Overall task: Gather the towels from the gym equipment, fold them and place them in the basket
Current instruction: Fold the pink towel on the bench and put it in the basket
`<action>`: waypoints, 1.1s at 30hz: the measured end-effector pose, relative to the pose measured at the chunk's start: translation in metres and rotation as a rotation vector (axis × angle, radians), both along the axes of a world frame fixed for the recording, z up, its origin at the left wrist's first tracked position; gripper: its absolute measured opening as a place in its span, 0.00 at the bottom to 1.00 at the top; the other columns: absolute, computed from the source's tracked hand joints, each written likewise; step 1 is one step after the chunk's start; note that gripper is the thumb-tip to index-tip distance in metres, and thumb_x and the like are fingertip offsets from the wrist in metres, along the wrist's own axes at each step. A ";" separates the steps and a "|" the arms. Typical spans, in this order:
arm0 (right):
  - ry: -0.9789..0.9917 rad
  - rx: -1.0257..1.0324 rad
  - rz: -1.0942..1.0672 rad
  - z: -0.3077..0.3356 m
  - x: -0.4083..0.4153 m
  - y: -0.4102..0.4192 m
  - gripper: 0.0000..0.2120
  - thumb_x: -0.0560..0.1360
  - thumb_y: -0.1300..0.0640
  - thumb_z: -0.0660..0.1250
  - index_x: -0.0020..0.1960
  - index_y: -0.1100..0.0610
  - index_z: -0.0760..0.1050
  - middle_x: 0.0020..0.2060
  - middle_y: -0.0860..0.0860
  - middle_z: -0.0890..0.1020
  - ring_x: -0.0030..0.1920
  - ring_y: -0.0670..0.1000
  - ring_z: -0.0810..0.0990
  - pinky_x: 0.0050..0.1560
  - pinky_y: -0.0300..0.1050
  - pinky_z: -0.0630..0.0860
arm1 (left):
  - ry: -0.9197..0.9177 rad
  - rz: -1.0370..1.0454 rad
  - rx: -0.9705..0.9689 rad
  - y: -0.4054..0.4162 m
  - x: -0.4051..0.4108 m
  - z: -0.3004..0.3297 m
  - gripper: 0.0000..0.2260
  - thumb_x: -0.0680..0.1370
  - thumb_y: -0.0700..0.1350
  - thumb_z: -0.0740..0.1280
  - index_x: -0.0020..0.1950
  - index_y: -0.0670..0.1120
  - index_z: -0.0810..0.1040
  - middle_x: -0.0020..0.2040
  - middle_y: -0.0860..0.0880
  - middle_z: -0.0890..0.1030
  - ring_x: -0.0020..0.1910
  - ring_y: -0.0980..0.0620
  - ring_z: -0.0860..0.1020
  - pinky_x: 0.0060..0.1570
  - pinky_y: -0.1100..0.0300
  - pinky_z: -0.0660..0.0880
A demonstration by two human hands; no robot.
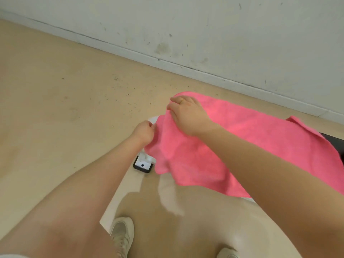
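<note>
A bright pink towel [251, 138] lies spread over a piece of gym equipment, hanging down at its near edge. My left hand [144, 134] pinches the towel's left edge with closed fingers. My right hand [186, 114], a ring on one finger, grips the towel's far left corner from above. Both arms reach forward across the middle of the view. No basket is in sight.
A white and black foot of the equipment [143, 164] pokes out under the towel's left edge, and a dark padded part [335, 144] shows at the right. The beige floor [65, 99] meets a scuffed white wall [204, 34] beyond. My shoes [122, 235] stand below.
</note>
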State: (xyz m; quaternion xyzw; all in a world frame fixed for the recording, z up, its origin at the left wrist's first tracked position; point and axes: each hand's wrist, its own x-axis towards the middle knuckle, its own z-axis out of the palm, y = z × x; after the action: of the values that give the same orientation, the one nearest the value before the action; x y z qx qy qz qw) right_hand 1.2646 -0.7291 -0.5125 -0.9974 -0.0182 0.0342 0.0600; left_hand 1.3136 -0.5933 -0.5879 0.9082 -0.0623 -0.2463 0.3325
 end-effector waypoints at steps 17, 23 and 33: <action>0.059 0.446 0.015 0.005 0.045 0.030 0.31 0.74 0.66 0.61 0.75 0.52 0.58 0.71 0.57 0.62 0.60 0.51 0.73 0.51 0.26 0.65 | 0.133 0.209 -0.935 0.038 0.015 0.050 0.07 0.77 0.36 0.63 0.45 0.48 0.73 0.41 0.52 0.79 0.40 0.56 0.77 0.43 0.64 0.73; 0.118 0.330 0.190 0.047 0.052 0.013 0.15 0.67 0.57 0.67 0.53 0.61 0.78 0.56 0.52 0.78 0.54 0.42 0.72 0.54 0.34 0.71 | 0.083 -0.128 -0.922 0.032 0.003 0.077 0.17 0.73 0.30 0.66 0.53 0.51 0.74 0.49 0.55 0.80 0.44 0.62 0.78 0.47 0.71 0.73; -0.038 0.042 -0.327 0.044 -0.028 -0.070 0.02 0.73 0.59 0.64 0.44 0.57 0.75 0.40 0.56 0.80 0.47 0.59 0.78 0.42 0.47 0.73 | -0.189 -0.355 -0.199 0.004 -0.026 0.086 0.10 0.71 0.45 0.70 0.32 0.51 0.71 0.31 0.54 0.73 0.31 0.56 0.70 0.34 0.61 0.67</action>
State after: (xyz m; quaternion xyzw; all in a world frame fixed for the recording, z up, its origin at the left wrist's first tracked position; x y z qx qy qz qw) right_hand 1.2363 -0.7990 -0.4684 -0.9861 0.1426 0.0046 0.0854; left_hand 1.2873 -0.5893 -0.5019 0.8648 -0.2760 -0.2074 0.3646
